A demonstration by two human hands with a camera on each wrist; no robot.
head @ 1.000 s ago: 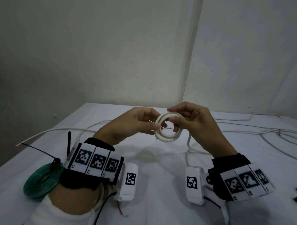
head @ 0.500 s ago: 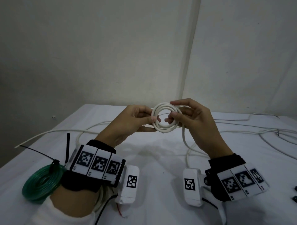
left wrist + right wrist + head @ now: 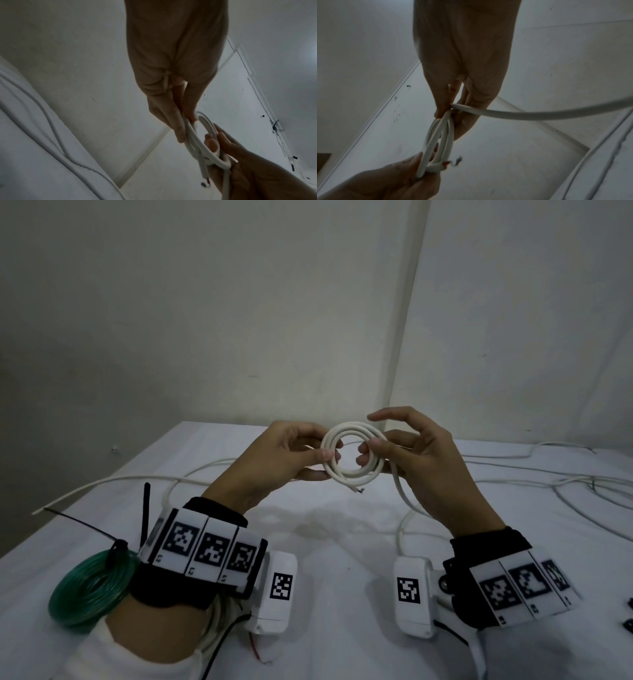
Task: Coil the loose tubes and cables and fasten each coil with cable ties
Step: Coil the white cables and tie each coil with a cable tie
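I see my left hand (image 3: 287, 455) pinching the white cable coil (image 3: 352, 462) at its left rim, right hand (image 3: 416, 455) pinching the right rim (index finger lifted), coil held above the table (image 3: 342, 542), green tube coil (image 3: 90, 587) near my left wrist.

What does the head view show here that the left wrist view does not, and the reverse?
Head only: the green coil lying tied with a black tie on the table, and both wrist rigs.
Left wrist only: the white coil nearly edge-on, its loops side by side, and a red wire at the cut end.
Both: the left hand and right hand pinching opposite sides of the white coil, the tail running down past the right hand.
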